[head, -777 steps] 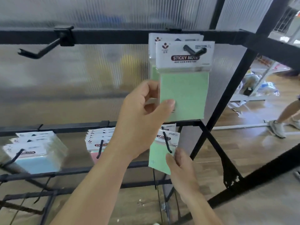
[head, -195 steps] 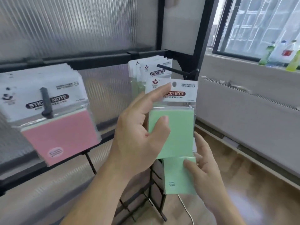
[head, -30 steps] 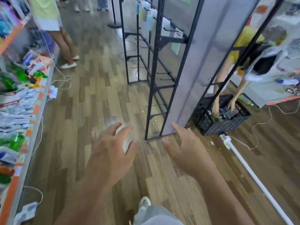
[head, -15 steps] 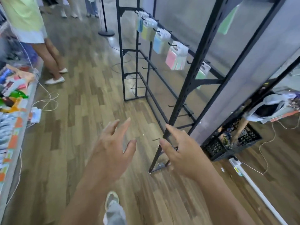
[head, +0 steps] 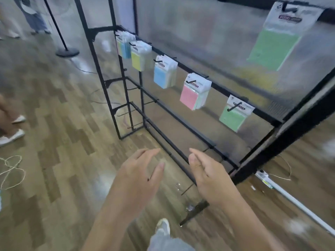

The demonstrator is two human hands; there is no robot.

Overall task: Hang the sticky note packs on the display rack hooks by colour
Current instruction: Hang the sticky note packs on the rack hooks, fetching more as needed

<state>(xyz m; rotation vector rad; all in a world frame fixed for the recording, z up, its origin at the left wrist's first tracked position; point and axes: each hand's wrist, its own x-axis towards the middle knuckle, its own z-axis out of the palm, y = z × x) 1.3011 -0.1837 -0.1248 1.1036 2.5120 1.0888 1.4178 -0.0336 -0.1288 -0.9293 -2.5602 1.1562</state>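
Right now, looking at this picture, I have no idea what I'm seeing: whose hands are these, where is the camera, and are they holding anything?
The camera sits on a person's head, looking down at their hands. The left hand and right hand are relaxed and hold nothing. Ahead stands a black display rack on a wooden floor. Sticky note packs hang on its hooks: yellow pack, blue pack, pink pack and green pack along one bar, plus an upper green pack.
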